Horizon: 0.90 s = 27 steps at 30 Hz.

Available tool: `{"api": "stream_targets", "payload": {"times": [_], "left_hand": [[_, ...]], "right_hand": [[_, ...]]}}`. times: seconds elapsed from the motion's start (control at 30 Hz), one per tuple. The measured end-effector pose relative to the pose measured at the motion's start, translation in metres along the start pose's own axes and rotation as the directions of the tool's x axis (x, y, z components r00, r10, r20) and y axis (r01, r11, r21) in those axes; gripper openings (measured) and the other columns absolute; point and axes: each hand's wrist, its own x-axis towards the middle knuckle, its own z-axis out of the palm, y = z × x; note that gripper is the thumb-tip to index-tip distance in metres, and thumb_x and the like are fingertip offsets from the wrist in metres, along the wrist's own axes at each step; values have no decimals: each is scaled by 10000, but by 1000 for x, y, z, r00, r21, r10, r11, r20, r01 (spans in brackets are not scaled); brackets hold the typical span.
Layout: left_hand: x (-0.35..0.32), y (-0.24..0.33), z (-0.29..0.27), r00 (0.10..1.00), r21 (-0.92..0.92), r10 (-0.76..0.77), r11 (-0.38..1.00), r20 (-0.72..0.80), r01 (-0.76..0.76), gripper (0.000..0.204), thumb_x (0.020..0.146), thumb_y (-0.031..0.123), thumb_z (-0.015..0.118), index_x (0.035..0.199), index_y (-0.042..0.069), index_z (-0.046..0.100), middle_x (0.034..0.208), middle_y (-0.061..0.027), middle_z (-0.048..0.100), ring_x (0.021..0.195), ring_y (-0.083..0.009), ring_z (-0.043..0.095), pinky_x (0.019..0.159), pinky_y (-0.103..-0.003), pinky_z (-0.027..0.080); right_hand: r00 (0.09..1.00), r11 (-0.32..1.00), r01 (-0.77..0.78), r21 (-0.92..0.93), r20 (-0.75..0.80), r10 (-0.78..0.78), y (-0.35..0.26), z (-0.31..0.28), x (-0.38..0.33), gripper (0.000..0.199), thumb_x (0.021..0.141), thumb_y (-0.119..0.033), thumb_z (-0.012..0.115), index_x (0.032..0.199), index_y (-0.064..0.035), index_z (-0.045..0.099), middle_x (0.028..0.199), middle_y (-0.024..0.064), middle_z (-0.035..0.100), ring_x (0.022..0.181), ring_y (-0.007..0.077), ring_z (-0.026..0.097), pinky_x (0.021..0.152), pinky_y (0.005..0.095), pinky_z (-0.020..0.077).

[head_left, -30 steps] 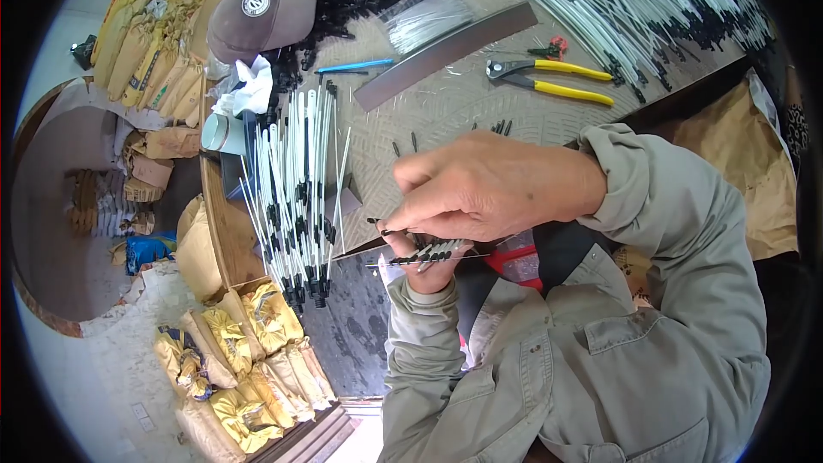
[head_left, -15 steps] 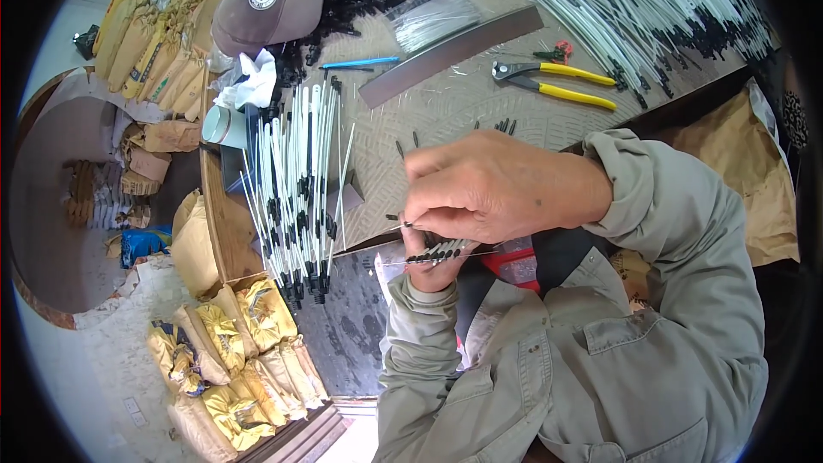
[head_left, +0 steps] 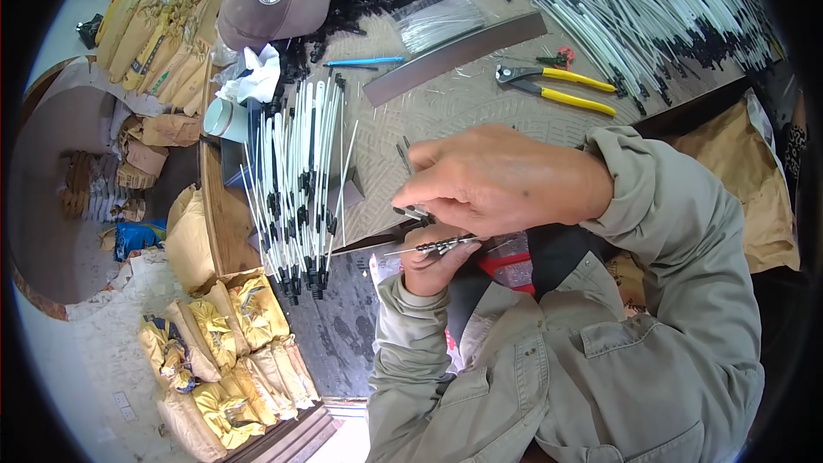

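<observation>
Left hand (head_left: 429, 274) clasped on thin rods (head_left: 441, 246) near the table (head_left: 463, 96), right hand (head_left: 497, 178) just beside it, pinched on a black piece (head_left: 415, 214), which might drop if that pinch loosens, while a slack left grip could let the rods splay

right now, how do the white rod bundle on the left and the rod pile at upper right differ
The bundle is smaller; the pile holds far more. The bundle runs nearly up and down the picture; the pile slants down to the right. Both show white rods with black parts.
</observation>
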Motion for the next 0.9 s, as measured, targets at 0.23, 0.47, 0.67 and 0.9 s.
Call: {"api": "stream_targets", "payload": {"times": [0.23,0.47,0.67,0.9], "left_hand": [[3,13,-5,998,76,-55,996,-17,57,140,675,-56,732,776,-10,647,797,-110,673,764,-174,642,685,-280,506],[10,9,-2,996,193,83,977,21,-86,312,633,42,795,908,16,648,882,-61,657,836,-173,602,768,-321,471],[12,13,-1,1000,272,0,962,-19,5,399,630,15,771,998,34,615,939,-58,644,844,-173,610,749,-318,490],[17,14,0,995,355,49,932,92,-79,225,665,-34,717,867,24,636,891,-86,655,806,-172,614,753,-299,485]], "right_hand": [[999,1000,-13,-9,52,14,-3,2,5,157,785,-132,556,678,-25,515,671,95,467,606,303,525,511,400,376],[998,1000,21,-20,57,-20,-3,7,4,180,793,-149,573,674,-29,512,669,94,463,598,296,526,508,392,387],[998,989,40,144,-53,-33,0,16,-1,168,814,-188,594,739,-40,568,689,88,488,615,282,550,519,381,410],[999,983,27,180,-25,-23,5,14,4,146,808,-199,618,816,-53,630,711,88,551,629,272,566,533,350,426]]}}
